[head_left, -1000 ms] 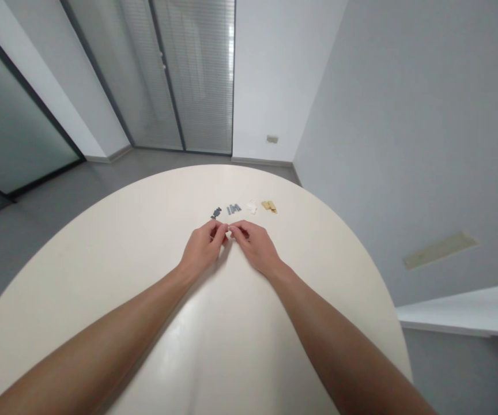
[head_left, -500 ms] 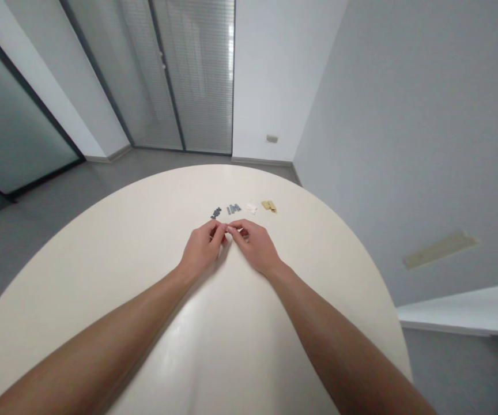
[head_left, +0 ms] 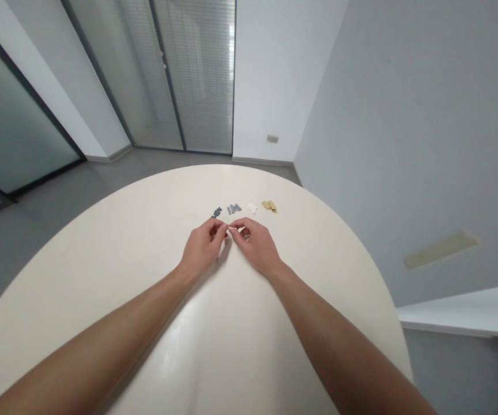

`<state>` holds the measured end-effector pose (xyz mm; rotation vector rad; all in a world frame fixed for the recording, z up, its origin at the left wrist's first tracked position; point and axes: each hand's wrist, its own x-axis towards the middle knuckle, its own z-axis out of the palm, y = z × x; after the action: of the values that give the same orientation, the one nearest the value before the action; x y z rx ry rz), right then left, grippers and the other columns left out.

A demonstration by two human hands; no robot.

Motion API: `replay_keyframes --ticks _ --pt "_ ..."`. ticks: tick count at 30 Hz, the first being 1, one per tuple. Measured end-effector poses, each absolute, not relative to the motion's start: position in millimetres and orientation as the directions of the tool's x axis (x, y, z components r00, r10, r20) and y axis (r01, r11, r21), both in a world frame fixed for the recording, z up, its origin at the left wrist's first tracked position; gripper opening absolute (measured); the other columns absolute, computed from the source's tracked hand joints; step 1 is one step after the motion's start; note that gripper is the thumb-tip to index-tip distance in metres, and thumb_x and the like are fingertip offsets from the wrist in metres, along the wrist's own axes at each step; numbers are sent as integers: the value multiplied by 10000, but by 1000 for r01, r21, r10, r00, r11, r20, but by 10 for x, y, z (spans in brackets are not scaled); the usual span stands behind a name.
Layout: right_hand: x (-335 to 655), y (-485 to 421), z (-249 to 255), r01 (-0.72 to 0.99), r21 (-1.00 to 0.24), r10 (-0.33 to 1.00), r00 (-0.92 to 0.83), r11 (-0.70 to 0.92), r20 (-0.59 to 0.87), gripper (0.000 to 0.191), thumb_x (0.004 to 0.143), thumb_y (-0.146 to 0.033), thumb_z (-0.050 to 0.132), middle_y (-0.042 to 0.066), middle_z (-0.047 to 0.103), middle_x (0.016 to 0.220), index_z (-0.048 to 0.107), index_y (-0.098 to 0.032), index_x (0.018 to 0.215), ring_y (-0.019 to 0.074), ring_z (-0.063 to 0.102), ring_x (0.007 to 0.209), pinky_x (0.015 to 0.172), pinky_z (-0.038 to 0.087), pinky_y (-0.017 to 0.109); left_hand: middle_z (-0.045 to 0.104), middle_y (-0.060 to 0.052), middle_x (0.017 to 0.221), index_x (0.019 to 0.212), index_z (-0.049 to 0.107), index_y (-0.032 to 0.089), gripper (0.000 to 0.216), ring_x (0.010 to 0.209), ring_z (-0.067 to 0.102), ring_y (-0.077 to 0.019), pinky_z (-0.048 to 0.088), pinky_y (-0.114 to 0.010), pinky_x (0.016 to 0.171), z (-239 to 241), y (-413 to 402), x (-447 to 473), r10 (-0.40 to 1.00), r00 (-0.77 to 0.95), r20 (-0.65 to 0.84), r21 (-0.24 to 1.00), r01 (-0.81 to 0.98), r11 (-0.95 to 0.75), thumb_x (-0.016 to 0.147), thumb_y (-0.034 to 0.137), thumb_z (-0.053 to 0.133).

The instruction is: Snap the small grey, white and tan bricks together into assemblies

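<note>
Left hand [head_left: 206,246] and right hand [head_left: 256,243]: fingers pinched together, tips meeting on a tiny white piece [head_left: 230,228] midway between; long axis indiscernible. Small flat black pieces [head_left: 217,212] just beyond, nearer left.

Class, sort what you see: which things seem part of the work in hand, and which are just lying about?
Probably in the work:
left hand, right hand (anything pinched is too small to tell)
black pieces
grey pieces
white pieces
tan pieces

Probably just around:
wall fitting
beige wall strip
glass partition
</note>
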<state>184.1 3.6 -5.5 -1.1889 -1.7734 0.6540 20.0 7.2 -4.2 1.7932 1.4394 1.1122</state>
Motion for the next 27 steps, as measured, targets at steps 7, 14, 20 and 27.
replay_keyframes --ticks 7,14,20,27 --pt "1858 59 -92 531 -768 930 -126 358 346 142 937 -332 593 14 730 986 685 -240 995 148 630 769 776 494 300 743 -37 908 950 694 193 243 822 654 -194 465 -311 761 -51 90 196 965 75 250 813 525 -251 935 363 521" --pt "1838 18 -68 776 -530 915 -146 341 375 119 936 -251 582 26 730 974 687 -227 986 182 633 912 818 459 310 743 -64 934 944 683 181 205 844 665 -207 489 -331 781 -75 115 193 963 82 257 795 548 -259 910 313 530" --pt "1835 -15 -37 885 -323 905 -210 337 370 149 963 -233 563 42 728 995 705 -235 1007 205 607 980 842 450 312 740 -68 936 954 679 180 195 846 664 -207 494 -343 796 -90 123 192 960 97 261 780 565 -269 903 288 526" --pt "1840 -44 5 931 -193 912 -233 309 339 208 1003 -273 511 67 717 1023 712 -223 1025 219 594 994 833 458 321 737 -66 923 949 690 179 197 840 659 -210 493 -346 797 -115 142 190 958 125 256 735 618 -277 897 269 522"
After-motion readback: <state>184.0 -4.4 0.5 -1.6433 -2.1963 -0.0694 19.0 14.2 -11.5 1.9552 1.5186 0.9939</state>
